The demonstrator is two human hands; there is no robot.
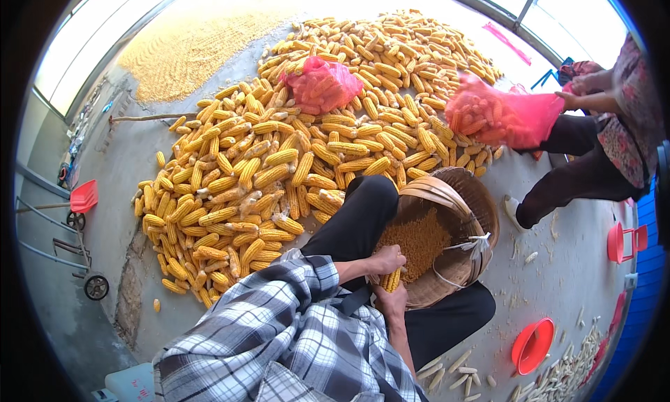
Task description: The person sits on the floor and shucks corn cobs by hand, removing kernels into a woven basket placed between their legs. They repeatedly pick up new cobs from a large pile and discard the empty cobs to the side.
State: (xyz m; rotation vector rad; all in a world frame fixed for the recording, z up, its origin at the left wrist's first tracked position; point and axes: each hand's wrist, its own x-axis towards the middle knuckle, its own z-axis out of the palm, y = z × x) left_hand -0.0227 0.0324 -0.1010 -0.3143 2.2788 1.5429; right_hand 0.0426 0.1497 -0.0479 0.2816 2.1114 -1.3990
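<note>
My right hand [392, 299] is closed around a yellow corn cob [390, 280] just in front of my lap. The fingers of my left hand [388, 259] are curled at the upper end of this cob; whether they grip it is hard to see. Both hands are by the rim of a woven bamboo basket [434, 190], tilted between my legs. Loose corn kernels [421, 245] lie inside it. A white cord is tied to the basket's handle.
A large heap of corn cobs [251, 192] spreads ahead and left, with a pink mesh bag [324, 85] on it. At right, another person [586, 156] holds a pink mesh bag [502, 114] of cobs. A red basin [533, 346] and stripped cobs [568, 370] lie lower right.
</note>
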